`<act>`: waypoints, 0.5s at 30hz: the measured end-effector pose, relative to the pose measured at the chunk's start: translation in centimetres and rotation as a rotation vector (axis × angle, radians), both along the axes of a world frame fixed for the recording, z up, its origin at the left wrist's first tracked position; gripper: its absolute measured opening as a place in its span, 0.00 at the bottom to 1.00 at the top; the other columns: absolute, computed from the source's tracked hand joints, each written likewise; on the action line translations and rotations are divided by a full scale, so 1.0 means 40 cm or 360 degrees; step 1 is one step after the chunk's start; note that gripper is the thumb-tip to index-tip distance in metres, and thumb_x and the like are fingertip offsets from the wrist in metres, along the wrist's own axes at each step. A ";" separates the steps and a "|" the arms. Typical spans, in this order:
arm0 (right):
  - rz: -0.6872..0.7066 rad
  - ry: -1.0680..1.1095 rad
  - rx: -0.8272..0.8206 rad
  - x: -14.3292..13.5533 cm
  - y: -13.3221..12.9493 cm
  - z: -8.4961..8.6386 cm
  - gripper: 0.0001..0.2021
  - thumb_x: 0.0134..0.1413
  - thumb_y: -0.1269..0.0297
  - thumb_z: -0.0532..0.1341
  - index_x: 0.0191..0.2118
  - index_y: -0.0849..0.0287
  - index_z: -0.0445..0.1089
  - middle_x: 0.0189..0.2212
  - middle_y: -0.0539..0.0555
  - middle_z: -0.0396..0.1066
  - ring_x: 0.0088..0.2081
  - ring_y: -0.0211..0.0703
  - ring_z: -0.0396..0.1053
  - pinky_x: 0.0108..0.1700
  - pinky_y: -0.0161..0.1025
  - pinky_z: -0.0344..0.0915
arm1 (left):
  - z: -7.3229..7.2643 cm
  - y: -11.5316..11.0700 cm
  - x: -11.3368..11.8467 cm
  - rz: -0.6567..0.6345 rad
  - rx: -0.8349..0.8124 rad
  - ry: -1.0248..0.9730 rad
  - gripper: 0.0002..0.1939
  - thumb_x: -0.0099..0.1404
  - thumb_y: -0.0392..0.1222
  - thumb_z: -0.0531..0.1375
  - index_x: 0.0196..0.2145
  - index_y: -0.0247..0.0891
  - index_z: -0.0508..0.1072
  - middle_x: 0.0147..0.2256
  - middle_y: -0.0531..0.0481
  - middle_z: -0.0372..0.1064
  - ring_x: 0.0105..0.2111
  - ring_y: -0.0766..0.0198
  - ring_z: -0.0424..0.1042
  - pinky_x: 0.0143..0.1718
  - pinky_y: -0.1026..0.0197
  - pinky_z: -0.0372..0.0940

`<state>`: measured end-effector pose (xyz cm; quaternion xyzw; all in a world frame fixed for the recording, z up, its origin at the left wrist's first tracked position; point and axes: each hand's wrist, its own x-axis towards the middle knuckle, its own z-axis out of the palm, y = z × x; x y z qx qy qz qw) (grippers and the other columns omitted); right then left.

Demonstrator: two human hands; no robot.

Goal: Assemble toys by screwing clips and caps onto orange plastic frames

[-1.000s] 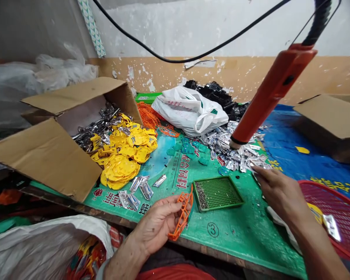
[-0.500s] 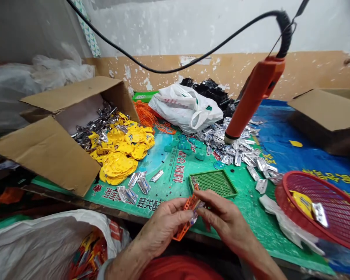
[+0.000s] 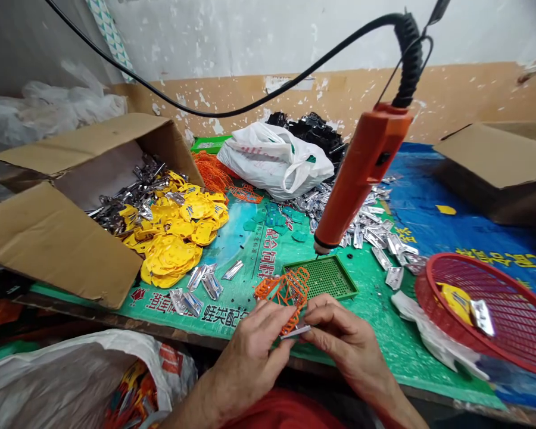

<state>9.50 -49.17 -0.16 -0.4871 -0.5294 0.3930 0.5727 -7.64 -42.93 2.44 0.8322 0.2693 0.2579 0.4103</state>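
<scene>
Close to the table's front edge, my left hand (image 3: pixel 254 339) is closed on an orange openwork plastic frame (image 3: pixel 300 286), which points up and away from me. A thin silvery metal plate (image 3: pixel 295 332) lies against the frame's near end, between both hands. My right hand (image 3: pixel 346 333) pinches the right end of that plate, its fingertips partly hiding it. Just beyond the hands sits a shallow green tray (image 3: pixel 354 289) with a mesh floor. An orange electric screwdriver (image 3: pixel 360 179) hangs tip down above the tray's far side.
Yellow plastic pieces (image 3: pixel 172 253) spill from a cardboard box (image 3: pixel 87 238) at left. Silvery plates (image 3: pixel 375 235) are heaped behind the tray, near a white bag (image 3: pixel 272 161). A red basket (image 3: pixel 422 286) stands at right; an open sack (image 3: pixel 71 363) sits front left.
The orange frame has turned to stand up from the hands, and the silvery plate now shows edge-on. In view, the screwdriver has shifted left and down to hang over the tray.
</scene>
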 end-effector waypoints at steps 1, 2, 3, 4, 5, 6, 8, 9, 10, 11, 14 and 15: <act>-0.0002 -0.0010 0.0024 0.001 -0.002 0.000 0.02 0.52 0.68 0.64 0.32 0.54 0.75 0.31 0.51 0.68 0.34 0.39 0.68 0.35 0.35 0.67 | -0.003 0.001 -0.001 -0.0051 0.0144 0.0003 0.20 0.63 0.30 0.55 0.52 0.40 0.71 0.41 0.43 0.73 0.42 0.56 0.70 0.49 0.53 0.62; -0.0006 -0.0025 0.0050 0.002 -0.005 0.001 0.03 0.52 0.69 0.64 0.33 0.54 0.75 0.32 0.51 0.68 0.35 0.39 0.69 0.36 0.35 0.68 | -0.005 0.001 -0.002 -0.0099 0.0261 0.0013 0.21 0.63 0.29 0.54 0.53 0.39 0.70 0.42 0.43 0.73 0.42 0.56 0.70 0.49 0.52 0.62; -0.0010 -0.0047 0.0085 0.001 -0.006 0.002 0.04 0.52 0.70 0.64 0.33 0.53 0.75 0.33 0.51 0.68 0.35 0.39 0.69 0.36 0.35 0.68 | -0.007 0.002 -0.003 -0.0140 0.0353 0.0025 0.22 0.64 0.28 0.53 0.54 0.39 0.69 0.42 0.42 0.73 0.42 0.56 0.69 0.48 0.52 0.63; -0.0021 -0.0078 0.0132 0.001 -0.008 0.003 0.06 0.52 0.71 0.64 0.34 0.52 0.76 0.33 0.51 0.68 0.36 0.39 0.69 0.36 0.35 0.68 | -0.007 0.004 -0.004 -0.0166 0.0421 0.0041 0.22 0.64 0.27 0.52 0.54 0.38 0.68 0.42 0.42 0.72 0.41 0.56 0.69 0.47 0.52 0.64; -0.0040 -0.0116 0.0191 0.000 -0.010 0.003 0.07 0.52 0.72 0.64 0.35 0.52 0.76 0.34 0.52 0.68 0.36 0.39 0.69 0.36 0.35 0.68 | -0.007 0.004 -0.005 -0.0179 0.0474 0.0056 0.22 0.64 0.27 0.51 0.54 0.38 0.68 0.41 0.42 0.72 0.41 0.56 0.69 0.46 0.52 0.65; -0.0065 -0.0157 0.0253 -0.001 -0.011 0.004 0.09 0.52 0.73 0.64 0.36 0.51 0.76 0.34 0.52 0.68 0.37 0.39 0.69 0.36 0.35 0.68 | -0.007 0.005 -0.006 -0.0181 0.0515 0.0069 0.22 0.64 0.26 0.51 0.54 0.37 0.68 0.41 0.42 0.73 0.41 0.56 0.69 0.46 0.52 0.65; -0.0120 -0.0235 0.0368 -0.003 -0.014 0.004 0.11 0.52 0.74 0.64 0.38 0.50 0.75 0.34 0.52 0.67 0.37 0.39 0.69 0.36 0.35 0.69 | -0.004 0.006 -0.008 -0.0183 0.0578 0.0084 0.22 0.63 0.26 0.51 0.54 0.36 0.68 0.40 0.41 0.73 0.40 0.56 0.69 0.45 0.51 0.65; -0.0155 -0.0265 0.0411 -0.004 -0.016 0.003 0.11 0.52 0.74 0.64 0.39 0.49 0.75 0.34 0.52 0.66 0.37 0.39 0.68 0.36 0.35 0.69 | -0.003 0.006 -0.009 -0.0181 0.0602 0.0088 0.22 0.63 0.26 0.51 0.54 0.36 0.68 0.40 0.41 0.73 0.40 0.56 0.69 0.45 0.51 0.65; -0.0193 -0.0292 0.0444 -0.005 -0.018 0.002 0.12 0.52 0.74 0.64 0.39 0.49 0.75 0.34 0.52 0.65 0.36 0.38 0.68 0.35 0.34 0.69 | -0.003 0.005 -0.010 -0.0183 0.0623 0.0087 0.22 0.63 0.26 0.51 0.54 0.36 0.67 0.40 0.40 0.73 0.40 0.56 0.69 0.45 0.52 0.66; -0.0230 -0.0320 0.0473 -0.006 -0.021 0.000 0.12 0.52 0.74 0.64 0.40 0.49 0.75 0.34 0.52 0.64 0.36 0.38 0.68 0.34 0.34 0.69 | -0.003 0.005 -0.010 -0.0185 0.0644 0.0078 0.23 0.63 0.26 0.51 0.54 0.36 0.67 0.40 0.41 0.73 0.40 0.56 0.69 0.44 0.52 0.66; -0.0312 -0.0435 0.0542 -0.011 -0.030 -0.006 0.17 0.51 0.76 0.63 0.43 0.46 0.74 0.34 0.51 0.61 0.34 0.37 0.66 0.31 0.34 0.68 | -0.006 0.002 -0.012 -0.0188 0.0717 0.0037 0.23 0.63 0.25 0.51 0.54 0.36 0.67 0.38 0.41 0.73 0.38 0.57 0.69 0.42 0.53 0.67; -0.0321 -0.0474 0.0558 -0.012 -0.033 -0.008 0.18 0.51 0.78 0.63 0.44 0.46 0.74 0.34 0.51 0.61 0.34 0.37 0.66 0.31 0.34 0.67 | -0.007 0.001 -0.012 -0.0191 0.0739 0.0030 0.23 0.63 0.25 0.51 0.54 0.35 0.67 0.38 0.41 0.73 0.38 0.57 0.69 0.41 0.54 0.67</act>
